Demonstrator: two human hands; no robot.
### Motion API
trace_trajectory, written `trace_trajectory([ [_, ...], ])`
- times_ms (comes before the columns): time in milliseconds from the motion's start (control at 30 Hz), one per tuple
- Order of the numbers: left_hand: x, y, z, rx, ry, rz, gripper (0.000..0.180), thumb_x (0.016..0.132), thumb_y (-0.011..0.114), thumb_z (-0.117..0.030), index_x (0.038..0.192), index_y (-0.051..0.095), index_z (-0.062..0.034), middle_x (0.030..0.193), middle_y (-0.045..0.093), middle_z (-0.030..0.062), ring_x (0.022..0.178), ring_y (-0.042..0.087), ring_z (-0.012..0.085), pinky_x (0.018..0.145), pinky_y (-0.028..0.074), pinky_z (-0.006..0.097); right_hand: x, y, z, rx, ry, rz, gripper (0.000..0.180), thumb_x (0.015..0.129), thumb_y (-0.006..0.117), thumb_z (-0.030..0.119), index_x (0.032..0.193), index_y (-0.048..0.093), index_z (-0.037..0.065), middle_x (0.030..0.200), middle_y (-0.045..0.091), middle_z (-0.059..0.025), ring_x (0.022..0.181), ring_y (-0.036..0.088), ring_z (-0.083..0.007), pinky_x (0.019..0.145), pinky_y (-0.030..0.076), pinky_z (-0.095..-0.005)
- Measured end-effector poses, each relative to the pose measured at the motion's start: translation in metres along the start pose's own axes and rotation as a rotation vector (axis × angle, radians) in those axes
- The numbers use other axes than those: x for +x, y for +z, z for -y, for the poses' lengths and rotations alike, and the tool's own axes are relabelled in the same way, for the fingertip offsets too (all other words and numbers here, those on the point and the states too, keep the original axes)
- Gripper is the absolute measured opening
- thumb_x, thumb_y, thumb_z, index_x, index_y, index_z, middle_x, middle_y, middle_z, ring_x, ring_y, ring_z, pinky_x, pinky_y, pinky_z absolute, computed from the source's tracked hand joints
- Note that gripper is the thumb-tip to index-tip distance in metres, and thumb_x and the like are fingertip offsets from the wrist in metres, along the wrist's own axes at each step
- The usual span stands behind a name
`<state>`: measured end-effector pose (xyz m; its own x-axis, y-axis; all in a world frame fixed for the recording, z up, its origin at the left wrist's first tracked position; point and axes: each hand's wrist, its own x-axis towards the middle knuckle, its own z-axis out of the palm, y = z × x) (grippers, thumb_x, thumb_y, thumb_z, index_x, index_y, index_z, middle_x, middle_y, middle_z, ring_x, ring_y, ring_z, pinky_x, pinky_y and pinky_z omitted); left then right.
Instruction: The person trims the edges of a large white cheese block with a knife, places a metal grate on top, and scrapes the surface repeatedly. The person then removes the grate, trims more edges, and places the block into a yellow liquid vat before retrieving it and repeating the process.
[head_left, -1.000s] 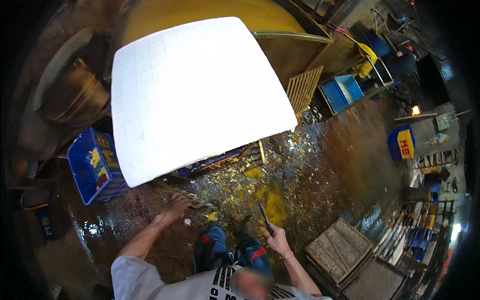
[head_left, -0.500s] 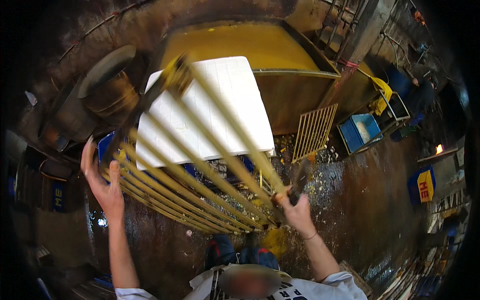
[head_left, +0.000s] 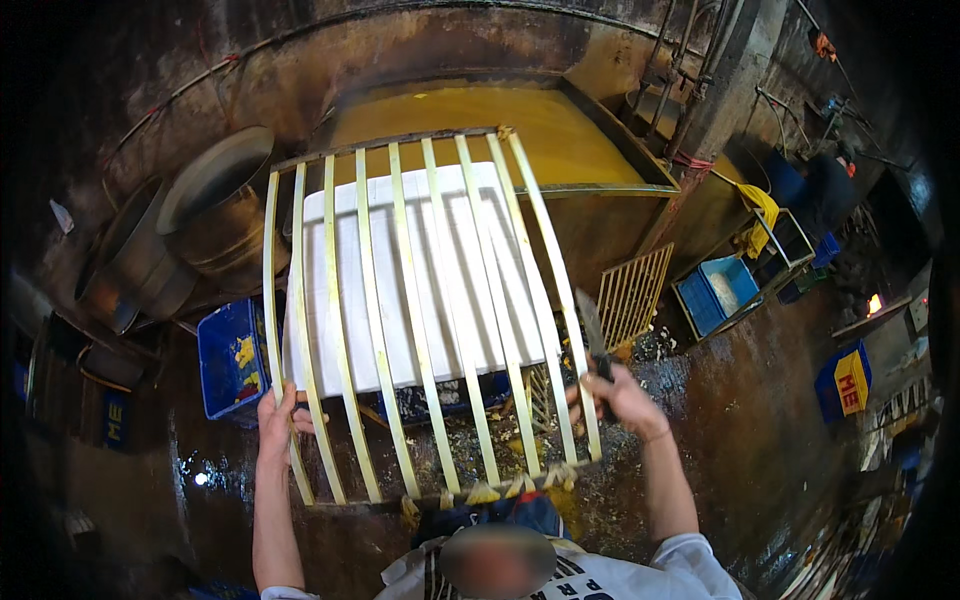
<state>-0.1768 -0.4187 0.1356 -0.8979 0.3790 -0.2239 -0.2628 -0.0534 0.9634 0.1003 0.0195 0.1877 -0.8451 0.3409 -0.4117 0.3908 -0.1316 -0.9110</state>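
Note:
A slatted wooden rack (head_left: pixel 409 270) is raised in front of me, spread nearly level over a large white slab (head_left: pixel 327 345) scored with straight lines. My left hand (head_left: pixel 281 425) grips the outer slat on the rack's left side. At the right side, my right hand (head_left: pixel 630 402) is closed round the dark handle of a knife (head_left: pixel 590 322), its blade pointing away from me. The right fingers also reach the rack's edge slats; how firmly they hold them, I cannot tell. What bears the slab is mostly hidden.
Behind the slab stands a wide tank of yellow-brown liquid (head_left: pixel 480 112). A blue crate (head_left: pixel 225 355) with yellow scraps is at left, near large metal vats (head_left: pixel 215 205). Another slatted rack (head_left: pixel 636 290) leans right, beside a light-blue bin (head_left: pixel 712 300). Crumbs litter the wet floor (head_left: pixel 720 420).
The rack has swung from a steep tilt to nearly level over the slab. My left hand, spread before, has closed on its left side; my right hand keeps the knife.

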Motion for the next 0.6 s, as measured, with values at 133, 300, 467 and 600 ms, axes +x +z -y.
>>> trace_trajectory([
  [133, 0.062, 0.002, -0.002, 0.059, 0.042, -0.024, 0.029, 0.1, 0.058, -0.02, 0.121, 0.05, -0.0034, 0.095, 0.062, 0.0105, 0.058, 0.066, 0.0185, 0.046, 0.055, 0.028, 0.03, 0.015, -0.058, -0.209, -0.236, -0.27, 0.025, 0.096, 0.062, 0.019, 0.107, 0.064, -0.004, 0.088, 0.07, -0.0073, 0.071, 0.065, -0.013, 0.067, 0.053, -0.0313],
  [300, 0.123, 0.015, 0.003, 0.272, 0.154, -0.094, 0.026, 0.097, 0.059, -0.016, 0.118, 0.056, 0.0, 0.095, 0.064, 0.0093, 0.07, 0.065, 0.0147, 0.059, 0.054, 0.026, 0.086, 0.016, -0.05, -0.167, -0.259, -0.502, 0.04, 0.08, 0.071, 0.015, 0.114, 0.067, -0.005, 0.096, 0.074, -0.0105, 0.076, 0.064, -0.0109, 0.072, 0.052, -0.0292],
  [467, 0.158, 0.016, 0.015, 0.898, 0.521, -0.295, 0.032, 0.095, 0.061, -0.016, 0.114, 0.063, 0.0086, 0.097, 0.063, 0.0177, 0.086, 0.062, 0.0317, 0.08, 0.049, 0.039, 0.13, 0.007, -0.05, -0.294, -0.348, -0.603, 0.033, 0.072, 0.072, 0.016, 0.099, 0.072, -0.005, 0.083, 0.068, -0.0069, 0.07, 0.059, -0.011, 0.065, 0.048, -0.0297],
  [600, 0.165, 0.021, 0.024, 1.04, 0.536, -0.358, 0.036, 0.093, 0.061, -0.017, 0.116, 0.062, 0.01, 0.099, 0.058, 0.023, 0.096, 0.057, 0.0389, 0.087, 0.046, 0.043, 0.148, 0.006, -0.061, -0.351, -0.405, -0.637, 0.037, 0.07, 0.074, 0.017, 0.103, 0.072, -0.002, 0.083, 0.064, -0.0091, 0.075, 0.059, -0.0163, 0.071, 0.048, -0.0322],
])
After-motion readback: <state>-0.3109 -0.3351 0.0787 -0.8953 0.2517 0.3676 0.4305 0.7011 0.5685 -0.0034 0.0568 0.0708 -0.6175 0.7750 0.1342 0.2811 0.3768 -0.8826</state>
